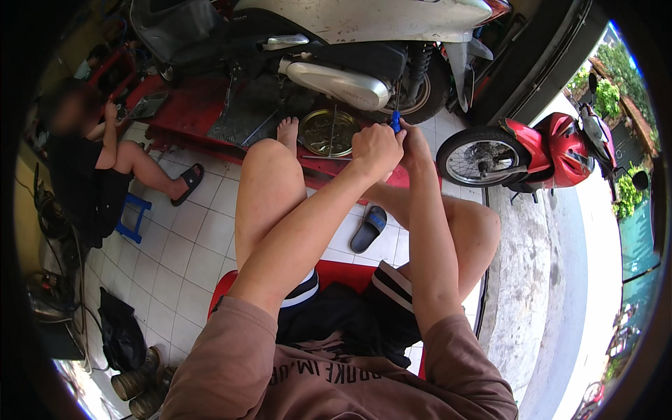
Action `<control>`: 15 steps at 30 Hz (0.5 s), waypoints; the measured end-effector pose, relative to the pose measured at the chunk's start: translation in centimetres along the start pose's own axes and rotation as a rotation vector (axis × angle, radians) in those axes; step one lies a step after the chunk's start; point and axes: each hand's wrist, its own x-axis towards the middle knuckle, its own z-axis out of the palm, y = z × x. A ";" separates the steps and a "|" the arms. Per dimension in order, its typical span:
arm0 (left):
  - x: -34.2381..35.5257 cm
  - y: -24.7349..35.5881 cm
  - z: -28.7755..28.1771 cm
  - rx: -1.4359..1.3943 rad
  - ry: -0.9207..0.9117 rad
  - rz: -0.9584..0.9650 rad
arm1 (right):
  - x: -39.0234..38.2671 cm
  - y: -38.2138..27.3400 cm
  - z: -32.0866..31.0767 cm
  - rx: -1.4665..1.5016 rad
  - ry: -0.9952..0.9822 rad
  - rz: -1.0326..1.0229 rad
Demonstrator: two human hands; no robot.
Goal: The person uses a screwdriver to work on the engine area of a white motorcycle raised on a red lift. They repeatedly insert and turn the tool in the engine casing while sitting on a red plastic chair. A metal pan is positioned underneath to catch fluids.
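My left hand (374,150) is closed beside my right hand (414,145); what it grips is hidden. My right hand is closed on a blue-handled tool (395,120), its metal shaft pointing up toward the lower rear of a silver-and-black scooter (371,21), near the shock absorber (418,70) and rear wheel. A silver casing (339,82) lies just left of the shaft. Below it, a round gold-coloured tray (318,133) with a thin metal rod across it sits on the red lift (189,115).
A person (77,154) in dark clothes sits at left by a blue stool (131,217). A red motorbike (560,150) stands at right by the doorway and street. A sandal (367,229) lies on the tiles (189,252); a black bag (119,329) lies lower left.
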 end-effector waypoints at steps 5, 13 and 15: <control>-0.1 -0.1 -0.4 0.146 0.012 0.077 | 0.5 0.4 -0.3 -0.108 0.170 -0.056; -0.3 -0.1 0.0 0.073 -0.003 0.054 | -0.7 -0.2 1.1 -0.048 0.161 -0.042; -0.4 -0.1 -0.1 0.071 -0.026 0.043 | -0.9 -0.3 1.4 -0.027 0.153 -0.034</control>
